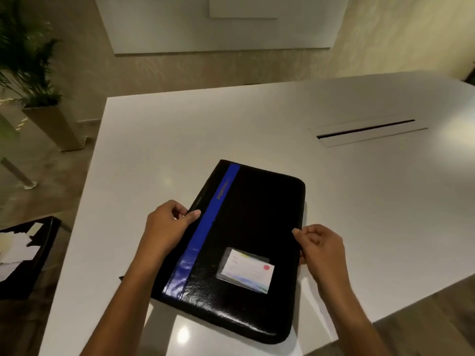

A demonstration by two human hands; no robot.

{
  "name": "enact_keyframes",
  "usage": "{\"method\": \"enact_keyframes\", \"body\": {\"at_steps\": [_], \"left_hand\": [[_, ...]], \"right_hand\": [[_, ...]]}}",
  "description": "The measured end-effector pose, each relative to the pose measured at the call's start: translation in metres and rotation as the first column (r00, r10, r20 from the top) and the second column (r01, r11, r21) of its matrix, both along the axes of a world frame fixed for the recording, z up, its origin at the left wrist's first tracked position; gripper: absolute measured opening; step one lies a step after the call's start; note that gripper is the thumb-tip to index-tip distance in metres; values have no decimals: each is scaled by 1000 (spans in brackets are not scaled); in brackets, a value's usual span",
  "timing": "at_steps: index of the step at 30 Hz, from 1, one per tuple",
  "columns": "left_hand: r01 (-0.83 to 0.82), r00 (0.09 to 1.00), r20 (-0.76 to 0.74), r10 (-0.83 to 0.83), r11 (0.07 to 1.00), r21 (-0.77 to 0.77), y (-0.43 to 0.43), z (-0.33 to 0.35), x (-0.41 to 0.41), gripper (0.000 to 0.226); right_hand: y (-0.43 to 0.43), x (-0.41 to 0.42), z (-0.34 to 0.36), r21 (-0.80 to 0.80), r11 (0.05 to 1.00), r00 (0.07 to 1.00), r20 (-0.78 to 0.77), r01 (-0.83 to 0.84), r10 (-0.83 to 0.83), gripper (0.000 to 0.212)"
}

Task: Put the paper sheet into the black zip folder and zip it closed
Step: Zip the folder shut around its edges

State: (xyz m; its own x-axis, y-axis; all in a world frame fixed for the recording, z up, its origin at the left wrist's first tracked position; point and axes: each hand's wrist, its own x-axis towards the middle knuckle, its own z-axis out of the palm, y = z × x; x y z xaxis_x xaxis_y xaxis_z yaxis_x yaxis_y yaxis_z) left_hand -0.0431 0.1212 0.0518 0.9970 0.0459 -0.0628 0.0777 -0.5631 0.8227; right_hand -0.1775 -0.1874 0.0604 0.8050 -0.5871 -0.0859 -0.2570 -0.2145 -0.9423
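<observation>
You have the glossy black leather zip folder with a blue stripe (pixel 246 227) lying closed, flat, angled on the table.

single head cam, looks forward-down, close over white table (pixel 257 119); room wall beyond, wide-angle warp at edges

We see the black zip folder (pixel 246 227) lying closed and flat on the white table (pixel 359 188), skewed, blue stripe (pixel 203 235) running along its left side. A card in a clear pocket (pixel 245 271) sits on the cover, near end. Left hand (pixel 167 227) grips the folder's left edge, thumb on the cover. Right hand (pixel 318 246) is at the right edge, fingers pinched together; what they pinch we cannot make out. A cable slot (pixel 367 132) lies further back on the table. Potted plant (pixel 28 73) on the floor, far left.
</observation>
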Motion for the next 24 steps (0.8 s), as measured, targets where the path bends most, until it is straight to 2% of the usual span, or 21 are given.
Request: {"method": "enact_keyframes", "body": {"at_steps": [7,11,24], "left_hand": [[-118,993,-19,117,989,-88,51,3,-19,27],[-179,984,-35,176,979,-99,76,-3,-31,28],[-263,964,-76,256,960,-100,117,-20,-51,27]], "right_hand": [[19,68,15,-175,972,986,17,-158,164,24],[39,100,8,-216,948,971,-3,-236,241,19],[85,125,-33,-207,924,947,-72,-323,314,16]]}}
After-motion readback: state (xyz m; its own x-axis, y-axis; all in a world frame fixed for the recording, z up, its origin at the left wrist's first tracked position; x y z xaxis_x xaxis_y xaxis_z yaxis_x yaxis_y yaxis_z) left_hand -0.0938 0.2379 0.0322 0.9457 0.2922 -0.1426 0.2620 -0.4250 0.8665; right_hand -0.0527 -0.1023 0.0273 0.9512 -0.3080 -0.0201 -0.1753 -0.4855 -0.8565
